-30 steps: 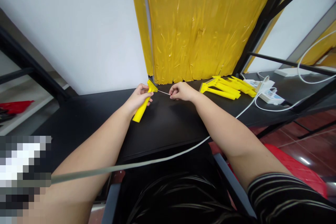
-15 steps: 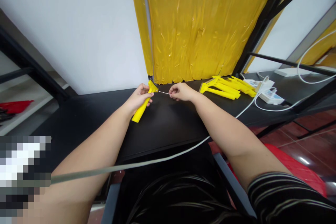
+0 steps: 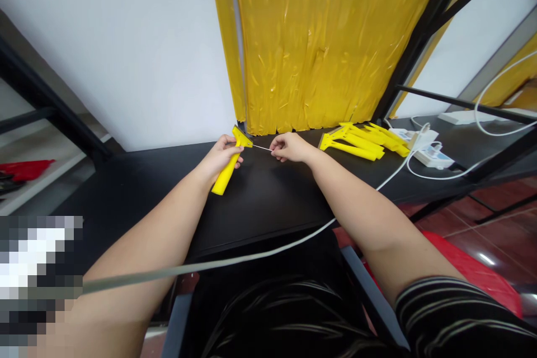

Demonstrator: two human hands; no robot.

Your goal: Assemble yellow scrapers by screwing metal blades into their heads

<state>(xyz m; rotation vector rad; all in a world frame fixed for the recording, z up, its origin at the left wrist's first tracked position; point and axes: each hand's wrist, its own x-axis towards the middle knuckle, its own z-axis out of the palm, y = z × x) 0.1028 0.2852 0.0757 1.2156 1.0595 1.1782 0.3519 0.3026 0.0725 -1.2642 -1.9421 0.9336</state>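
Note:
A yellow scraper (image 3: pixel 229 170) is in my left hand (image 3: pixel 220 158), its handle slanting down toward me and its wider head at the top. My thumb lies across the upper handle, with the fingers wrapped behind. My right hand (image 3: pixel 287 147) pinches one end of a thin, pale rod (image 3: pixel 262 148). This rod runs almost level to the right corner of the scraper's head, near a small hole or screw there. Whether it is stiff or a taut string, I cannot tell. The fingers hide its right end.
Several more yellow scrapers (image 3: pixel 356 145) lie in a pile on the black table (image 3: pixel 268 201) to the right. Beyond them are white power strips (image 3: pixel 434 155) with cables. A pale cord (image 3: pixel 268 251) crosses in front of me. Yellow plastic sheeting (image 3: pixel 319 45) hangs behind.
The scraper's head has turned slightly, its top edge tipping up and left in my left hand. My right hand and the thin rod have hardly moved.

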